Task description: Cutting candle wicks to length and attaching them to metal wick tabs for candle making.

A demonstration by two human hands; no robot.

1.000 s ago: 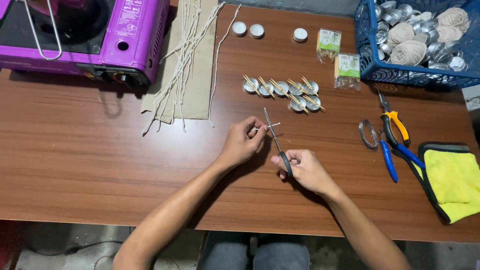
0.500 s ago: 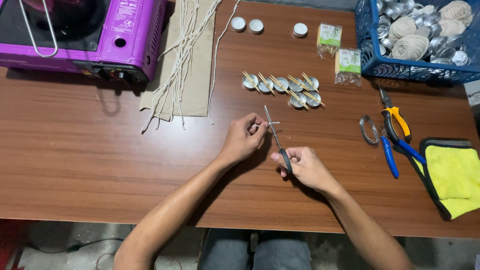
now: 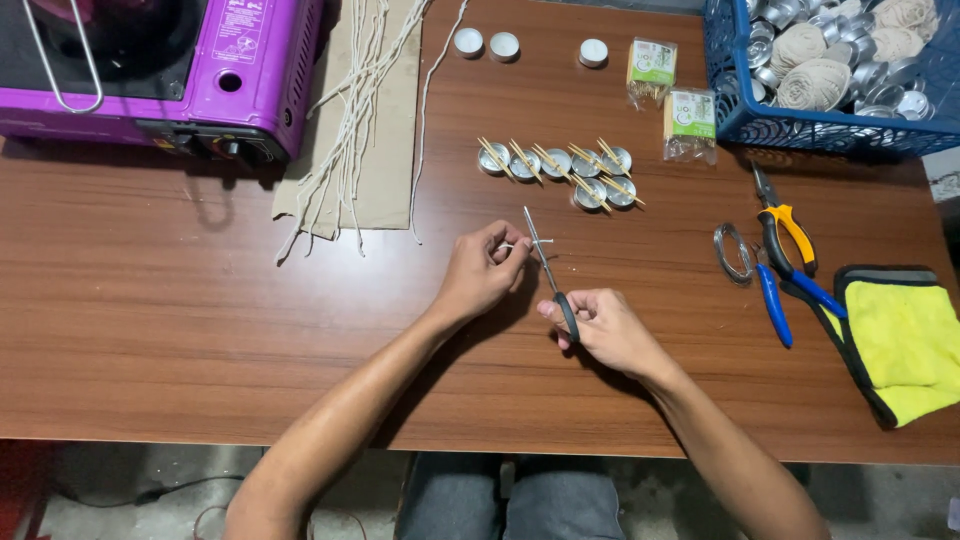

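Hands: right [image 3: 607, 327] grips scissors [image 3: 548, 266], blades pointing away toward left [image 3: 484, 270].

The left hand [image 3: 480, 275] hides most of the white wick [image 3: 518, 245]; blue basket [image 3: 725, 110] cropped.

Between the earlier views and now, the scissors [image 3: 548, 268] close their blades across the short white wick piece [image 3: 524, 244] pinched by the left hand [image 3: 482, 272], while the right hand [image 3: 603, 327] squeezes the handles slightly tighter
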